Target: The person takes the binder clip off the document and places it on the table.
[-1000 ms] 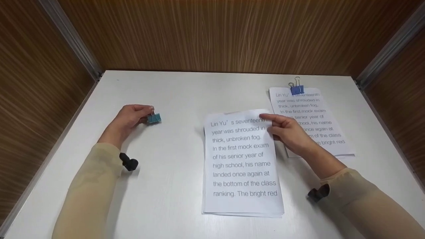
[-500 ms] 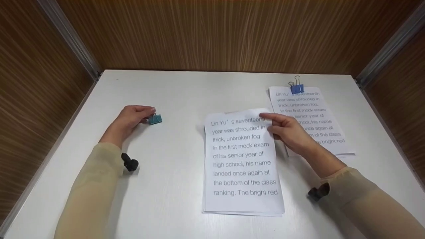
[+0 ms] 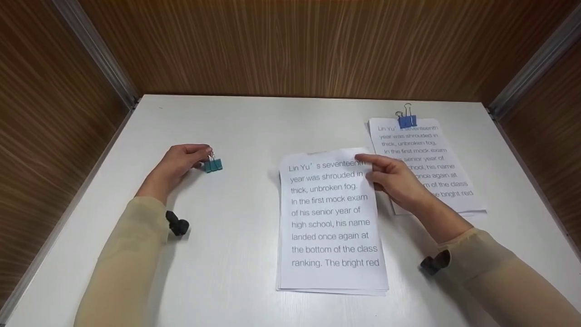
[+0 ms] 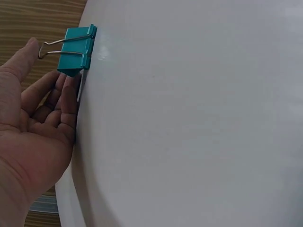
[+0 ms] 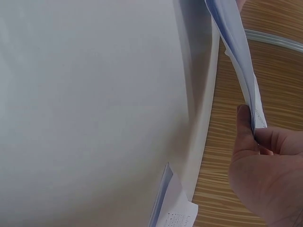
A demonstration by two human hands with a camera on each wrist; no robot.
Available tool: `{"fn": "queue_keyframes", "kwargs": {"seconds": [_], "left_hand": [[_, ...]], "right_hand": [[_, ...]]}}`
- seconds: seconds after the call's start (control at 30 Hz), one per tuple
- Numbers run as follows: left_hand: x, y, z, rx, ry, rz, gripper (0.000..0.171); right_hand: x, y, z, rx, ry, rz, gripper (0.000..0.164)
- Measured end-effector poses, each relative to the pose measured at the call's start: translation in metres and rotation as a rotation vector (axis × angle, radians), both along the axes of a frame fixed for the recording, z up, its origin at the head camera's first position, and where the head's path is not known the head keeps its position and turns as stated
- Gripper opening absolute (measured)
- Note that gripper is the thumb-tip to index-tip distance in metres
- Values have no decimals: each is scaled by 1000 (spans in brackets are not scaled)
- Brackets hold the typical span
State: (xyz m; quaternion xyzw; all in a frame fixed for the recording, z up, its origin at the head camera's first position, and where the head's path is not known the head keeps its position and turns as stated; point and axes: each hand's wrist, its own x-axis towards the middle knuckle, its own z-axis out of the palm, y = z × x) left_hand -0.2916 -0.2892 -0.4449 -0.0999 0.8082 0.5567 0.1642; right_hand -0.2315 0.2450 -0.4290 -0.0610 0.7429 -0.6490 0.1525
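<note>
My left hand [image 3: 179,161] pinches a teal binder clip [image 3: 214,166] by its wire handles, low over the left part of the table. In the left wrist view the thumb meets the looped end of a wire handle on the clip [image 4: 75,49], and the other fingers curl behind the body. My right hand [image 3: 397,184] grips the upper right edge of a stack of printed sheets [image 3: 333,213], thumb on one face and fingers on the other. Edge-on in the right wrist view, the stack [image 5: 236,52] bends upward from the pinch.
Behind my right hand lies a second printed stack [image 3: 411,156], with a blue binder clip [image 3: 407,121] on its top edge. The white table [image 3: 247,127] is enclosed by wood-grain panels [image 3: 290,50] at the back and both sides.
The teal binder clip has tilted in my left hand and shifted slightly right and nearer, showing more of its wire handles. My right hand and its stack stay nearly still.
</note>
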Motion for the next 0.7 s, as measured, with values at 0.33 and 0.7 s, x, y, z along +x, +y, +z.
{"fn": "queue_keyframes", "kwargs": {"seconds": [0.33,0.7], "left_hand": [[4,2,1,33,12,21,69],[12,13,23,35,95,57,78]], "right_hand": [[-4,-2,0,-8,-19,-20,55],[-17,-8,-1,-1,-20,-56,56]]}}
